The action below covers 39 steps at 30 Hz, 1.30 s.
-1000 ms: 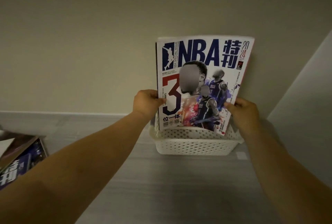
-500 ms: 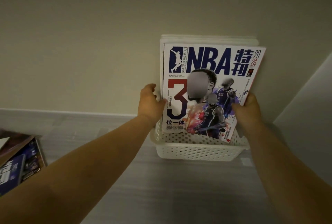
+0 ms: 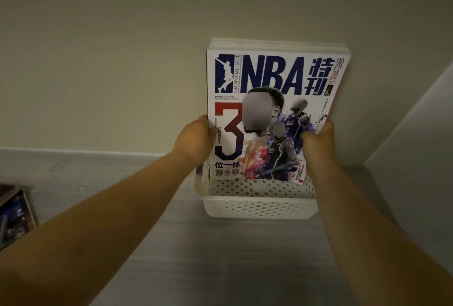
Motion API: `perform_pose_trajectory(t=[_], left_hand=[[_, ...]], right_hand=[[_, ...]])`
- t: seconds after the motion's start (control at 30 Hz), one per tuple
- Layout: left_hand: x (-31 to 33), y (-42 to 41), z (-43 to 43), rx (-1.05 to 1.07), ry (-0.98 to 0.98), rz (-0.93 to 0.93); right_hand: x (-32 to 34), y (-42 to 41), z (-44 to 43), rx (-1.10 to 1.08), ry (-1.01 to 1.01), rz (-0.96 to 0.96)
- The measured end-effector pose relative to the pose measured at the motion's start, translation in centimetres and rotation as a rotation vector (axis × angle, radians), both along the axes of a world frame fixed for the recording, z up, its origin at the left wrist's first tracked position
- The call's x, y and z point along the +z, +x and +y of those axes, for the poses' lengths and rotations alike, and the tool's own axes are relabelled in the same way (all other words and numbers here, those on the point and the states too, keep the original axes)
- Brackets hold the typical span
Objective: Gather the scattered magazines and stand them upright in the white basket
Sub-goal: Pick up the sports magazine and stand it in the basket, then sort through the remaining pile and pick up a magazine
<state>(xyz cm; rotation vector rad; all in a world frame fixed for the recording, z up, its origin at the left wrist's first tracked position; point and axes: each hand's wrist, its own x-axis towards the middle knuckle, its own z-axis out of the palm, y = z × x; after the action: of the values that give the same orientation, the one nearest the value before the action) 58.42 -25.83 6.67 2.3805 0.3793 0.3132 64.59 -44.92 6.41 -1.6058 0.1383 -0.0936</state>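
A white NBA magazine (image 3: 272,80) with blue lettering stands upright in the white perforated basket (image 3: 259,207) against the wall. Behind it stand more magazines (image 3: 274,43), of which only the pale top edges show. My left hand (image 3: 196,139) grips the front magazine's left edge, thumb on the cover. My right hand (image 3: 318,139) holds its right edge, fingers over the cover. The magazine's bottom edge sits inside the basket.
Several dark magazines (image 3: 14,217) lie on the grey floor (image 3: 220,256) at the far left edge. A beige wall (image 3: 110,60) rises behind the basket, and a lighter panel (image 3: 416,134) slants in at the right, forming a corner.
The front magazine has straightened and settled lower against the stack behind it. Both hands stay on its side edges, and my view has shifted closer.
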Motion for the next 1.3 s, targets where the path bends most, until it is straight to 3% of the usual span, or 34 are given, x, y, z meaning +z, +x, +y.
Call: perform_pose_trajectory(t=[0.2, 0.6, 0.87, 1.07, 1.3], left_hand=[[0.0, 0.0, 0.3, -0.035, 0.135, -0.016], [0.0, -4.4, 1.5, -0.063, 0.015, 0.076], [-0.9, -22.0, 6.6, 0.085, -0.026, 0.028], [-4.4, -35.5, 12.6, 0.404, -0.106, 0.193], [-7.7, -46.0, 16.6, 0.516, -0.015, 0.280]], right_hand=[[-0.9, 0.9, 0.5, -0.014, -0.181, 0.015], [0.6, -2.2, -2.1, -0.026, -0.376, 0.031], [2.1, -12.9, 2.6, 0.055, -0.510, -0.225], [0.5, -22.0, 9.4, 0.313, -0.675, -0.255], [-7.4, -32.3, 17.0, 0.659, -0.954, -0.189]])
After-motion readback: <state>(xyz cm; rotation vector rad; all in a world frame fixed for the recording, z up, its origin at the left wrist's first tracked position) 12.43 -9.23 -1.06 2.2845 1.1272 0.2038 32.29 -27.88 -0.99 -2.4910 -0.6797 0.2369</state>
